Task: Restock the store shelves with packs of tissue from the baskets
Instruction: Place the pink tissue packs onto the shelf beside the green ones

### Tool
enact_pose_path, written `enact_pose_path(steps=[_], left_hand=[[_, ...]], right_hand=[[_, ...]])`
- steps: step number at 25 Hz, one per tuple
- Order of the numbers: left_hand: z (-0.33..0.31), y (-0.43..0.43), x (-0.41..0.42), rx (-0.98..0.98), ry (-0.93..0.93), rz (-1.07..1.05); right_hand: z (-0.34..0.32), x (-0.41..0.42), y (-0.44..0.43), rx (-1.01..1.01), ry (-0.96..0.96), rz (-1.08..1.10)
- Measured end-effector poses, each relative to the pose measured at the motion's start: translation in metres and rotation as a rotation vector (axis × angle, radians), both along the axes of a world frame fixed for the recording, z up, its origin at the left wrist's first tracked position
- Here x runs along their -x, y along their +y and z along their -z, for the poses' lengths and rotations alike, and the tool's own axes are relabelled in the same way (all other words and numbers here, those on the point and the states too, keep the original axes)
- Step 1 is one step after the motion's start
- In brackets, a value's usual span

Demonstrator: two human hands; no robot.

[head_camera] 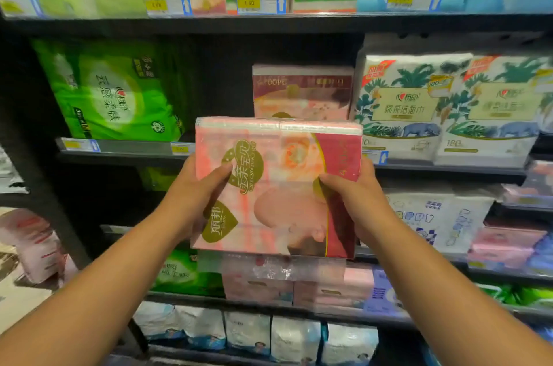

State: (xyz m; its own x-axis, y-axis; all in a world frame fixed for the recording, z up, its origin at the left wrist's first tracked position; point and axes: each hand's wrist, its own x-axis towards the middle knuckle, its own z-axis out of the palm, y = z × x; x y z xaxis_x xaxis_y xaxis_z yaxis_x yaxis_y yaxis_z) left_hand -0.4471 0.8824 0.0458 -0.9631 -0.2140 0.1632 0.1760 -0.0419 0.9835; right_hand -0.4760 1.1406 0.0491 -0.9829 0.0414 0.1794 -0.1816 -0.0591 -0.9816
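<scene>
- Before the dark shelves [269, 25], a pink tissue pack [276, 186] is being held up at the level of the middle shelf, tilted slightly.
- Its left edge is being gripped by the left hand [199, 186], thumb lying across the front.
- Its right edge is being clasped by the right hand [356, 195], thumb pressed on the front.
- Behind it, a matching pink pack [302, 90] is being kept on the shelf, between a green pack [113, 90] and white packs with palm prints [404, 105].
</scene>
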Motion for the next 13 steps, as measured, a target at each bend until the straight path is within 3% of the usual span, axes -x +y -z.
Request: enact_pose_path(steps=[13], left_hand=[[-0.055, -0.117, 0.052, 0.208, 0.169, -0.346]], right_hand=[[-0.055, 0.129, -0.143, 0.010, 0.101, -0.314]])
